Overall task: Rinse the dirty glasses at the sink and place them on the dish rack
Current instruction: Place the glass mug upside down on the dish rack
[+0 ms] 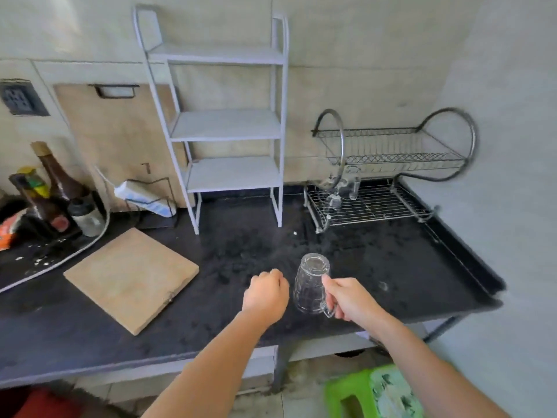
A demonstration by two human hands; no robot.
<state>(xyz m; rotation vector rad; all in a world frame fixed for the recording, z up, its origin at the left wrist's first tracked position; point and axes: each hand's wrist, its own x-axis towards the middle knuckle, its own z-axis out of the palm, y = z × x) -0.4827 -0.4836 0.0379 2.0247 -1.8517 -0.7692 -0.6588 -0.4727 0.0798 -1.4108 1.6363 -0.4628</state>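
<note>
Right hand point(346, 297): fingers curled round the handle of a clear glass mug point(312, 282). The mug is mouth down and base up, tilted a bit, over the front part of the counter. Can't tell if the rim touches the surface.

Left hand point(265, 294): just beside the mug and not touching it. Fingers are curled into a fist, knuckles up, with nothing visible in it.

Counter point(229, 248): dark, speckled, wet-looking patches mid-span. It has a raised lip along the right edge and butts into a pale wall on the right.

Dish rack point(391, 203): chrome wire, two tiers, back right corner against the wall. A couple of clear glasses point(349, 184) sit at the left end of the lower tier. I see nothing on the upper tier.

White shelf unit point(229, 125): stands on the counter left of the rack, with bare shelves.

Wooden board point(132, 279): lies flat on the counter, left of my hands. A second board point(120, 131) leans upright on the back wall behind the shelf unit.

Far left: a cluster of brown bottles point(57, 182), a small jar point(86, 217) with a black lid, and a white-and-blue carton point(144, 197) in a wire holder. A white cable point(60, 260) runs across the counter there. There's a wall socket point(21, 98) above.

Floor: green plastic stool point(373, 393) below the right end of the counter.
</note>
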